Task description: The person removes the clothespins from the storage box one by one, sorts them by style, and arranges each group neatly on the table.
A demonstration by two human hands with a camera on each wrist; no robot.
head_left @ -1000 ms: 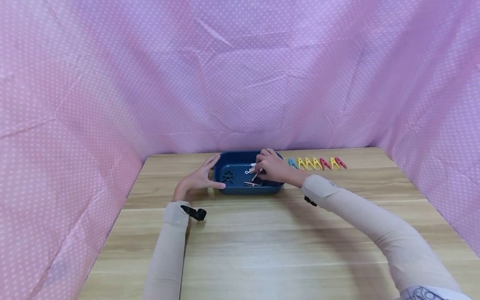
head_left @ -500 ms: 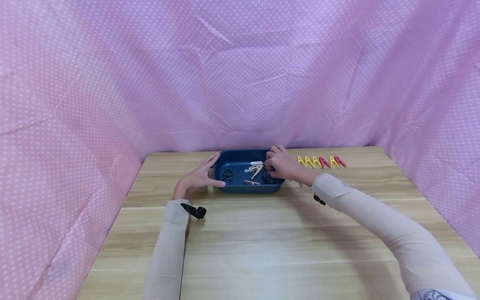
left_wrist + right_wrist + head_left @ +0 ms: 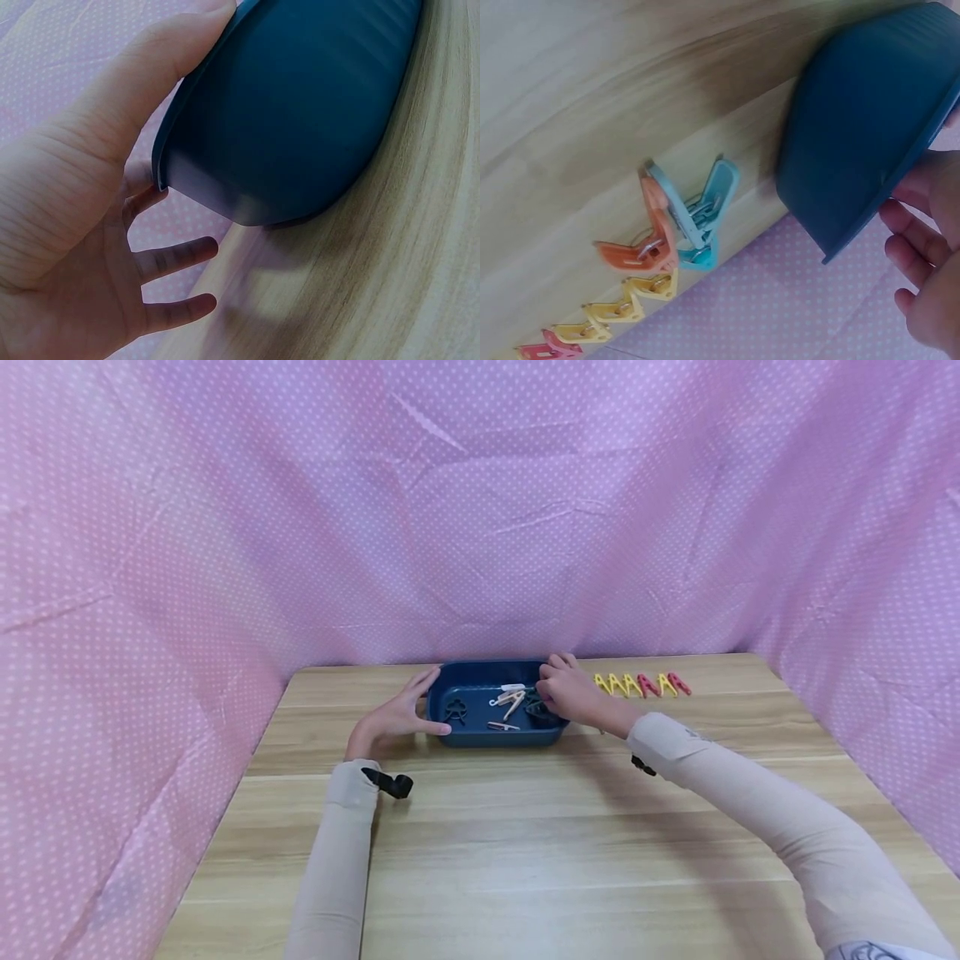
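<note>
A blue basin (image 3: 498,740) stands flat on the bench (image 3: 465,843), out at twelve o'clock from the person, and both hands are at it. The left hand (image 3: 393,717) grasps its nine o'clock end, thumb over the rim near eight and fingers spread around ten; that wide span probably keeps the basin from sliding while leaving its mouth uncovered. The right hand (image 3: 576,692) is bent over the three o'clock end, fingers curled at the rim. Its fingertips are hidden, so I cannot tell whether it grasps a clip, the rim or nothing. Inside, a dark green clip (image 3: 455,708) lies at nine, dark clips (image 3: 538,708) at three just beside the right hand, a white clip (image 3: 513,687) towards twelve, a beige clip (image 3: 517,698) near the middle and a small brown clip (image 3: 502,726) towards six. Outside, the yellow clips (image 3: 615,310) and red clips (image 3: 678,683) run in a line towards three o'clock, side by side, perhaps so that each can be told apart. At the basin end of that line, an orange clip (image 3: 641,251) and blue clips (image 3: 721,184) sit bunched together, seemingly within easy reach of the right hand.
</note>
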